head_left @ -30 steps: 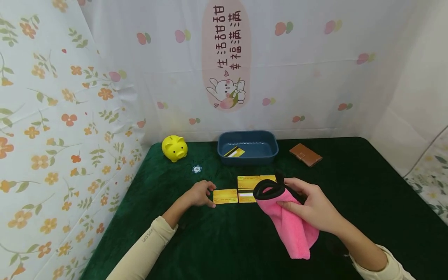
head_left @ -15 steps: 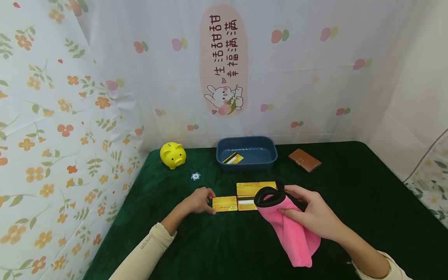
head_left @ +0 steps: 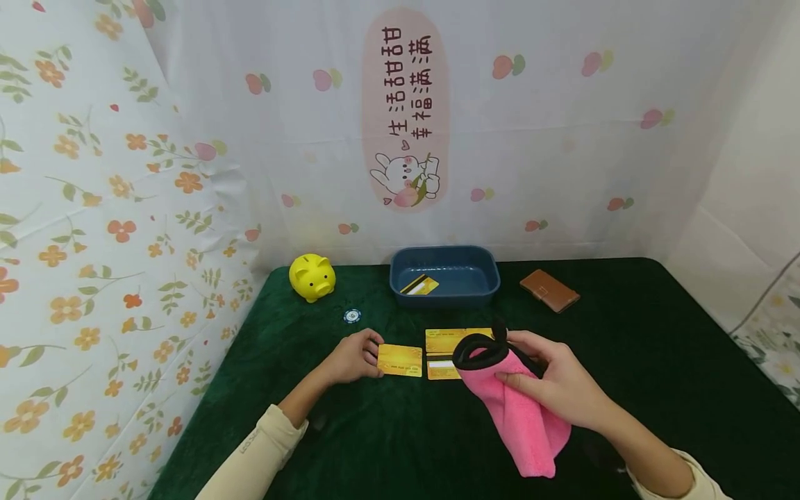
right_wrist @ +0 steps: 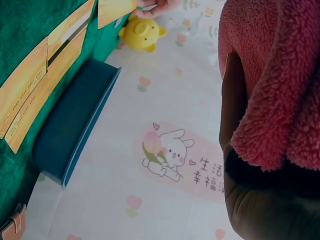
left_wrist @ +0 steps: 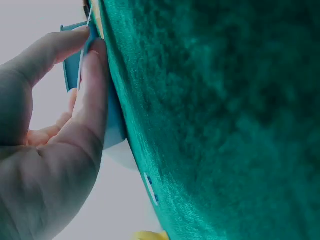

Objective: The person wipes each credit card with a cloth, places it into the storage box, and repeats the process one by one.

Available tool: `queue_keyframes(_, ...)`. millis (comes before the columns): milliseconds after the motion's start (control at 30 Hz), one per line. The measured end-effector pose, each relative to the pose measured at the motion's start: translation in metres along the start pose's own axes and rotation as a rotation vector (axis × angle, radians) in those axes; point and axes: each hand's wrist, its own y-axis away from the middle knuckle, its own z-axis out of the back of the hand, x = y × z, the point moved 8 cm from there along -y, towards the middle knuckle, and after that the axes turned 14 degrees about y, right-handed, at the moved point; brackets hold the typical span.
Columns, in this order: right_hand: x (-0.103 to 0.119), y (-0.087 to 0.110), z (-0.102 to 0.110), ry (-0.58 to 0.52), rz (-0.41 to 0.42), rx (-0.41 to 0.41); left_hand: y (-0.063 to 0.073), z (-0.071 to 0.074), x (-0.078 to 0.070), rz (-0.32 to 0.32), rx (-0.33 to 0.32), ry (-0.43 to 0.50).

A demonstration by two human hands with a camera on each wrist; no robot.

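Observation:
My left hand [head_left: 355, 357] pinches a gold bank card [head_left: 400, 361] by its left edge. In the left wrist view the card [left_wrist: 81, 65] shows edge-on between thumb and fingers, tilted up off the green cloth. My right hand [head_left: 562, 378] grips a bunched pink plush cloth [head_left: 521, 423] with black edging, its lower end hanging down. This cloth [right_wrist: 280, 85] fills the right side of the right wrist view. Several other gold cards [head_left: 459, 339] lie in rows beside the held one, and the pink cloth partly hides them from the head.
A blue tray [head_left: 445, 302] with one card [head_left: 420, 285] in it stands at the back. Left of it are a yellow piggy bank [head_left: 312, 278] and a poker chip [head_left: 353, 316]. A brown wallet [head_left: 550, 290] lies at the back right. Printed curtains hang behind and at the left.
My left hand has taken hold of the left card's edge and lifted it, tilting it and shifting it slightly left of the others. The right hand keeps its grip on the pink cloth.

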Motion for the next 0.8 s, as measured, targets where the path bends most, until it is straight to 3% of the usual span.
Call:
queue_keyframes(133,0.001,0.0,-0.001,-0.005,0.01,-0.004,0.002,0.002,0.001,0.007,-0.03,0.124)
queue_keyframes(400,0.002,0.003,-0.001,-0.018,0.014,0.001,0.006,-0.001,0.002,-0.012,-0.016,0.139)
queue_keyframes(567,0.001,0.002,0.0,-0.003,0.0,-0.009,0.005,-0.001,0.0,-0.004,-0.056,0.17)
queue_keyframes(800,0.0,0.002,0.0,0.005,-0.016,-0.008,0.008,-0.005,-0.015,-0.033,-0.09,0.284)
